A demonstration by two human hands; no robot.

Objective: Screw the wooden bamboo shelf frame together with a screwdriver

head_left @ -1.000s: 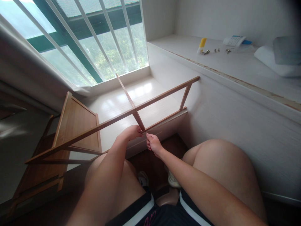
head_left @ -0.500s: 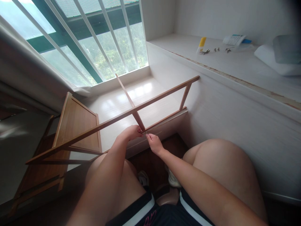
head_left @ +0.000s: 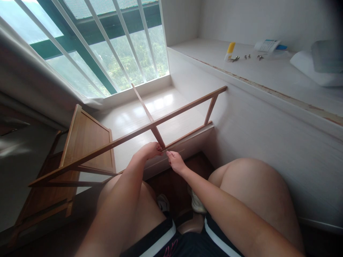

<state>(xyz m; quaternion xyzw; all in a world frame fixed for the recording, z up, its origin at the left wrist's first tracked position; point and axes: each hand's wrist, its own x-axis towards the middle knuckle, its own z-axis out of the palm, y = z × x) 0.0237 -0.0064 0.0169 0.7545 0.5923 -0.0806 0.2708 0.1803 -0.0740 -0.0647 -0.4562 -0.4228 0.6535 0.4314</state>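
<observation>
A brown wooden frame [head_left: 128,134] of slim rails and crosspieces stands slanted before me, its lower rail resting along the edge of the white window ledge. My left hand [head_left: 153,150] is closed around the lower rail, where a crosspiece [head_left: 158,136] meets it. Just right of that joint, my right hand [head_left: 175,161] pinches a thin metal rod-like tool [head_left: 166,150], whose tip points at the joint. The fingers hide most of the tool, so its exact kind does not show.
On the white shelf [head_left: 268,76] at upper right lie several small screws [head_left: 247,56], a yellow-capped tube [head_left: 230,51] and a plastic packet [head_left: 267,45]. A wooden panel [head_left: 89,141] stands at left, by the curtain [head_left: 40,67]. A barred window [head_left: 107,46] lies beyond the ledge.
Almost nothing differs. My right fingers have shifted very slightly at the thin tool; the frame and my left hand stay in place.
</observation>
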